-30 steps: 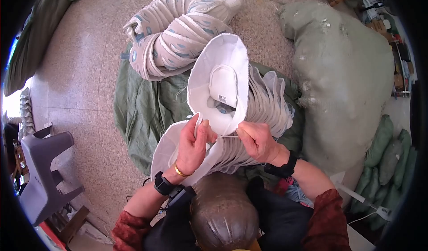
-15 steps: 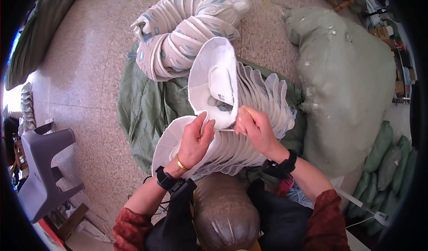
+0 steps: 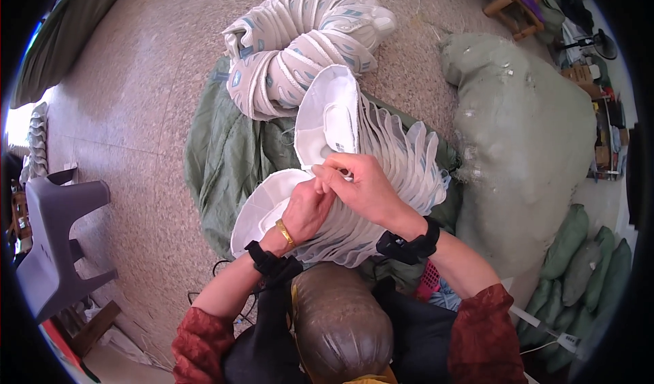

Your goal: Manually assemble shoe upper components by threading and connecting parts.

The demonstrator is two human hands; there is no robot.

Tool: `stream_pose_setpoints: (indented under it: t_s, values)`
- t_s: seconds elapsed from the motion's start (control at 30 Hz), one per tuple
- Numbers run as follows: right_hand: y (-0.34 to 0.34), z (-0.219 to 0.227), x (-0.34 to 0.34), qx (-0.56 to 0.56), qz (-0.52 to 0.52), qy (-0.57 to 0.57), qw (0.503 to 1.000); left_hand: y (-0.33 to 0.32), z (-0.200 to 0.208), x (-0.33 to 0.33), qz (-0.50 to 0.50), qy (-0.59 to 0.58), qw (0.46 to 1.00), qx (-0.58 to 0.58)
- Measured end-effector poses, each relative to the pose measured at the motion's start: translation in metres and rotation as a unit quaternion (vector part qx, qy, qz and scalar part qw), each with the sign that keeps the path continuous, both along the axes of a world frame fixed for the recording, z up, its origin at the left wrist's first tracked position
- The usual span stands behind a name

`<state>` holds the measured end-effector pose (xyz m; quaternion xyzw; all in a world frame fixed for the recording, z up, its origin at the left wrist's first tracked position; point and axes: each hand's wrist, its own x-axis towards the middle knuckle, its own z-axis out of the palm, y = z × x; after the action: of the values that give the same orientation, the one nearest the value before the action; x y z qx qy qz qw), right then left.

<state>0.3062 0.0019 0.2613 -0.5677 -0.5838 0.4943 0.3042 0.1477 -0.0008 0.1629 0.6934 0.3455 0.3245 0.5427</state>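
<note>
A nested row of white fabric shoe uppers [image 3: 402, 154] bends across my lap, their pale mesh edges fanned out. One upper with a white inner lining [image 3: 315, 121] stands at the row's far end; a second lined upper [image 3: 262, 203] faces left at the near end. Between these two ends my hands meet. My left hand [image 3: 306, 209] is closed, its fingertips pinched together beside the lining. Over it bends my right hand [image 3: 357, 184], thumb and forefinger pinched right against the left fingertips. Whatever is between the fingers is hidden.
Another coiled stack of grey-and-blue shoe uppers [image 3: 300, 53] lies beyond, partly on a green cloth sack [image 3: 228, 159]. A big stuffed sack [image 3: 524, 145] bulges at right. A grey plastic stool [image 3: 58, 234] stands left. A brown plastic-wrapped bundle [image 3: 340, 316] rests between my legs.
My right hand has moved left, from the lined upper's right edge to my left fingertips. My left hand has shifted slightly right. The view has shifted a little.
</note>
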Motion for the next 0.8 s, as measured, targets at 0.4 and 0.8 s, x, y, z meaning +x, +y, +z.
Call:
stream_pose_setpoints:
  t_s: [0.4, 0.8]
  values:
    - [-0.037, -0.037, -0.036, 0.018, -0.043, -0.069, 0.997, -0.004, -0.004, -0.034, 0.056, -0.081, 0.941, -0.325]
    - [-0.018, -0.035, -0.045, 0.109, 0.042, -0.242, 0.963, 0.014, 0.000, -0.059, 0.072, -0.292, 0.868, -0.395]
